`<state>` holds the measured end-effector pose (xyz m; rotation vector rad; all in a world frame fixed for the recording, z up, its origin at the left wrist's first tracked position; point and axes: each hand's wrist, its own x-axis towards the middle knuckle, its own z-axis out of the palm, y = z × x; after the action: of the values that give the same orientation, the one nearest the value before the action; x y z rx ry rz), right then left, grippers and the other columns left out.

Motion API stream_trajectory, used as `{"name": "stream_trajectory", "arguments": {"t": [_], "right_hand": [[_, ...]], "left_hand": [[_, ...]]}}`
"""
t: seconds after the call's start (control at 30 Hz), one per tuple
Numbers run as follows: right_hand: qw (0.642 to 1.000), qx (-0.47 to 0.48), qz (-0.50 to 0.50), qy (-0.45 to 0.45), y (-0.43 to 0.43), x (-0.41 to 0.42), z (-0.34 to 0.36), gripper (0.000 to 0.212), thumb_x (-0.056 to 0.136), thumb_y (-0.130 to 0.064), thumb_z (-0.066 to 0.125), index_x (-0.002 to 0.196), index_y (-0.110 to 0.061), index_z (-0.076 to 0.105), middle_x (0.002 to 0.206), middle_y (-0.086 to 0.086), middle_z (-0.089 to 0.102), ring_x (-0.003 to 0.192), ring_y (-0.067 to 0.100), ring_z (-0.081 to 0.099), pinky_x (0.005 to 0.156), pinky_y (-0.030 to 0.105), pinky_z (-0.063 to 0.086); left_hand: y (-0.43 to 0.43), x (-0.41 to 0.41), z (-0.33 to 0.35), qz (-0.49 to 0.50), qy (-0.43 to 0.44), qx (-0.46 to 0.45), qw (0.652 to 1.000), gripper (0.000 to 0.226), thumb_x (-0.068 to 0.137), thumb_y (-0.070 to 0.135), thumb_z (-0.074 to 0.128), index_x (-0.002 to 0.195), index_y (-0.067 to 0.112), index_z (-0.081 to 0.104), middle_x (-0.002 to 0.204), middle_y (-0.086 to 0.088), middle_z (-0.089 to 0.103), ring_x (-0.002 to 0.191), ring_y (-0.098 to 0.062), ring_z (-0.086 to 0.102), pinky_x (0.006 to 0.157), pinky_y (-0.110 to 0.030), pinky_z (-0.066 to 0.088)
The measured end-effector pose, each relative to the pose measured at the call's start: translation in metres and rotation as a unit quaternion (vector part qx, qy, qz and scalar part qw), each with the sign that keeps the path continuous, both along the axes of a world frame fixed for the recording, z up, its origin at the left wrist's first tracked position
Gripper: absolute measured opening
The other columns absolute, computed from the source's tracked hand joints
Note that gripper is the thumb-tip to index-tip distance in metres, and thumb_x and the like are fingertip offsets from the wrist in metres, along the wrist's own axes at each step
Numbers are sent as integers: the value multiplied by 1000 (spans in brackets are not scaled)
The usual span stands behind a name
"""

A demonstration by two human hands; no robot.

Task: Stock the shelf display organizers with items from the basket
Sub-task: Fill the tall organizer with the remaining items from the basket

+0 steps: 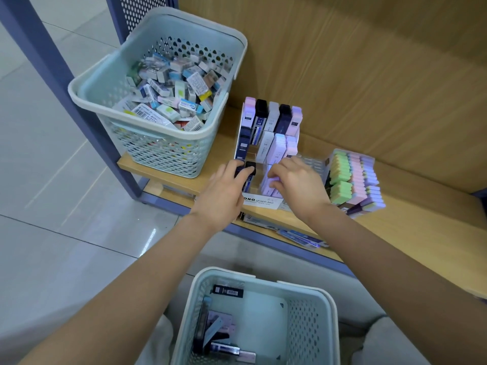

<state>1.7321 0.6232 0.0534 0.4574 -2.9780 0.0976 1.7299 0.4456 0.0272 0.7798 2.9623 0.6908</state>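
Basket nearby is holding little; left fingers are clamping a black case into the organizer, right fingers pinching lilac cases upright, probably making room.

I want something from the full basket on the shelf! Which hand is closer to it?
Left. The left hand is just right of the full basket, pinching a black case; the right hand is farther right, holding lilac cases.

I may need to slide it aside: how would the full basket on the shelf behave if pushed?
Probably heavy: the basket is heaped with small boxes. It sits at the shelf front edge, so it might tip off.
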Motion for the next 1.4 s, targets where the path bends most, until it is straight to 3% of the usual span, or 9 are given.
{"name": "stream_trajectory", "arguments": {"t": [0.23, 0.4, 0.53, 0.63, 0.7, 0.87, 1.0, 1.1, 1.4], "right_hand": [[997, 72, 8, 14, 0, 15, -6, 47, 50, 14, 76, 95, 0, 69, 85, 14, 66, 75, 32, 64, 51, 32, 50], [993, 117, 15, 4, 6, 37, -15, 73, 49, -2, 87, 117, 3, 62, 115, 18, 65, 106, 33, 64, 87, 44, 51], [999, 32, 1, 29, 10, 72, -11, 60, 57, 1, 83, 114, -2, 62, 112, 17, 63, 105, 35, 61, 89, 43, 51], [997, -48, 12, 60, 15, 120, -21, 49, 61, 4, 78, 106, -8, 62, 98, 7, 61, 92, 25, 55, 81, 33, 44], [997, -72, 25, 33, 18, 153, -36, 46, 63, 1, 78, 103, -12, 58, 93, 4, 61, 87, 21, 53, 77, 30, 42], [980, -126, 21, -150, 15, 207, -96, 41, 64, -4, 78, 99, -18, 60, 89, -2, 62, 81, 17, 63, 71, 21, 43], [920, -186, -83, -336, 3, 230, -159, 33, 94, -10, 48, 126, -15, 52, 125, 3, 53, 119, 17, 49, 99, 22, 34], [866, -211, -130, -435, -9, 241, -194, 36, 97, -16, 46, 133, -15, 46, 136, 4, 46, 128, 18, 41, 104, 26, 32], [783, -232, -136, -561, -20, 246, -241, 27, 93, -16, 54, 117, -8, 59, 120, 12, 58, 112, 27, 54, 92, 31, 42]], "left_hand": [[5, 0, 11, -4, 11, -88, 996, 61, 91, 9, 46, 147, 15, 22, 144, -5, 27, 127, -22, 29, 104, -32, 26], [11, 2, 23, -4, 8, -153, 988, 61, 92, 11, 45, 147, 7, 18, 146, -8, 28, 133, -24, 26, 107, -33, 22], [11, 18, 29, 2, 34, -124, 992, 59, 88, 5, 47, 144, 6, 28, 145, -12, 31, 134, -27, 26, 107, -34, 20], [4, 48, 20, -37, 102, -50, 993, 51, 70, -7, 61, 120, 3, 55, 116, -16, 54, 106, -32, 50, 86, -31, 28], [-2, 73, 4, -66, 115, -30, 991, 47, 60, -9, 66, 105, 3, 60, 99, -14, 59, 91, -25, 45, 75, -31, 27], [-11, 141, -56, -140, -50, -51, 988, 32, 72, 10, 48, 102, 11, 59, 93, -5, 58, 85, -22, 53, 75, -28, 34], [-18, 167, -105, -74, -266, -80, 958, 36, 91, 14, 45, 126, 15, 50, 126, -6, 50, 114, -25, 49, 97, -32, 37], [-15, 174, -135, -34, -382, -75, 920, 34, 95, 10, 44, 129, 9, 48, 135, -11, 44, 121, -23, 43, 100, -24, 31], [2, 189, -206, 78, -489, -119, 861, 28, 92, 3, 45, 119, 5, 50, 120, -3, 56, 113, -22, 55, 97, -25, 40]]}}
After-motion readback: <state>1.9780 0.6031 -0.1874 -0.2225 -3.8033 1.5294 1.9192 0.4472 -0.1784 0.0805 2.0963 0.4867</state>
